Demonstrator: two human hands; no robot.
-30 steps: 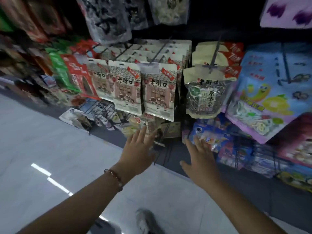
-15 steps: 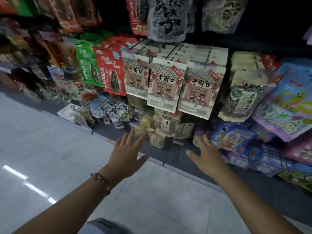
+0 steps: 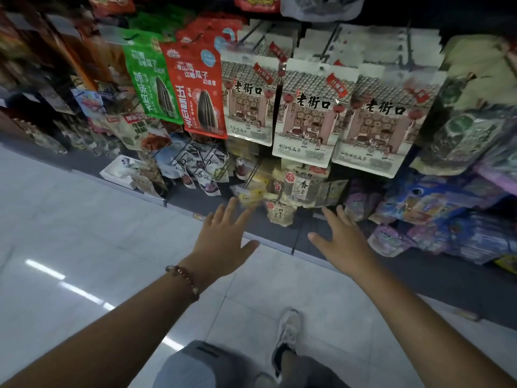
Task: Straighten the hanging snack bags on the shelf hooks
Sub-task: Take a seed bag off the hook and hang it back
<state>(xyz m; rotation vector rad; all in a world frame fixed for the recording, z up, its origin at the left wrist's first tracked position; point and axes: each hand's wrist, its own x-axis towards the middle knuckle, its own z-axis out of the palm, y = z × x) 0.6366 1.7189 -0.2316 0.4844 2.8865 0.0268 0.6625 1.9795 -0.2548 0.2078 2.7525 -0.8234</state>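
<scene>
A pale tiled floor (image 3: 84,247) is seen running up to a dark shelf base (image 3: 419,275), with a grey shoe (image 3: 288,334) nearest. Above it the left hand (image 3: 221,245), braceleted, and the right hand (image 3: 344,242) are held out flat with fingers spread, nothing grasped, the left fingertips just short of small yellowish packets (image 3: 251,191) whose print is blurred. Beyond and above the hands, three cream snack bags (image 3: 303,113) marked "老街口" are hung on hooks, flanked leftward by "Dove" pouches (image 3: 207,163) and red (image 3: 198,91) and green (image 3: 148,79) seed bags; the far edges are smeared.
</scene>
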